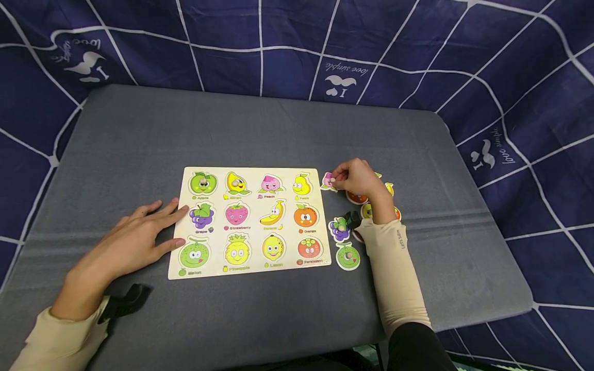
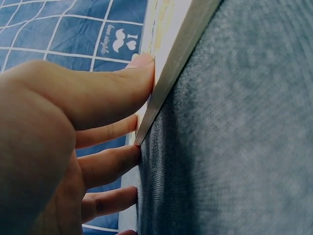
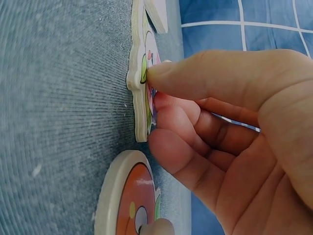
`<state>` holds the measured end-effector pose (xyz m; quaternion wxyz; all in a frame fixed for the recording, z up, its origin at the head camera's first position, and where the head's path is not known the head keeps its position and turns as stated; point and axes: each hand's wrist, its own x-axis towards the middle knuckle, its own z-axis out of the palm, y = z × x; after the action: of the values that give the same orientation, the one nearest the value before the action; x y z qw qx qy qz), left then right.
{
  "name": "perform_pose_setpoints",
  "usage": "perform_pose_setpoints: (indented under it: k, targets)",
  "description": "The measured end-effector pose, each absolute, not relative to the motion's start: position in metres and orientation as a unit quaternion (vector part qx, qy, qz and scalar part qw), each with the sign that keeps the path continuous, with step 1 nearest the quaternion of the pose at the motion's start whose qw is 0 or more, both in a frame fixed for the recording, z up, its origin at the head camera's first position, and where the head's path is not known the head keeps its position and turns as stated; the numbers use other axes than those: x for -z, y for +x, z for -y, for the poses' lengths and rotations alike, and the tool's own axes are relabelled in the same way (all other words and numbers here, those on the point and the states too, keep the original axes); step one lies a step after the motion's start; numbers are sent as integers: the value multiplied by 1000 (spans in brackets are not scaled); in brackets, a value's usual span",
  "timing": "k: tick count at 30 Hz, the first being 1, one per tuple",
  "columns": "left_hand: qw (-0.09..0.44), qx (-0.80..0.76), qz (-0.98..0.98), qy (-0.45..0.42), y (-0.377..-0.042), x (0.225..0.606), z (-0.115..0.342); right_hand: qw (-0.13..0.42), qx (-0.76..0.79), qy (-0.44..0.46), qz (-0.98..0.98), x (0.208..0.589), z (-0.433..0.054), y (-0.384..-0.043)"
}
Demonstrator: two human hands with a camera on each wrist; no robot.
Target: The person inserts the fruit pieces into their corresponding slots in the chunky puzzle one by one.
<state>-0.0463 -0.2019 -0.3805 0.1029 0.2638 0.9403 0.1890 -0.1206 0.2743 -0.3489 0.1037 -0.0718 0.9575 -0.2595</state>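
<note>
A pale wooden fruit puzzle board [image 1: 252, 232] lies on the grey table. Apple [image 1: 203, 183] and mango [image 1: 235, 184] pieces with knobs sit in its top row; the other pictures look flat. My left hand [image 1: 139, 234] rests at the board's left edge, fingers extended, thumb and fingertips on its rim. Just past the top right corner, my right hand [image 1: 362, 180] pinches a pink peach piece [image 1: 327, 181] by its knob. The right wrist view shows that peach piece [image 3: 141, 105] close to the cloth, the thumb over its knob.
To the board's right lie a grape piece [image 1: 340, 230], a melon piece [image 1: 348, 257] and an orange-red piece [image 1: 356, 198]. Several more pieces are partly hidden under the right wrist. A blue checked curtain [image 1: 292, 51] surrounds the grey table [image 1: 260, 129].
</note>
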Motion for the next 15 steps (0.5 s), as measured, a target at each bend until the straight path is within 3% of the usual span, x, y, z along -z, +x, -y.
perform_pose_setpoints:
  k: [15]
  targets:
    - [97,-191,-940,265,-45,380,202,98,256,-69,-959,345,-274,-120]
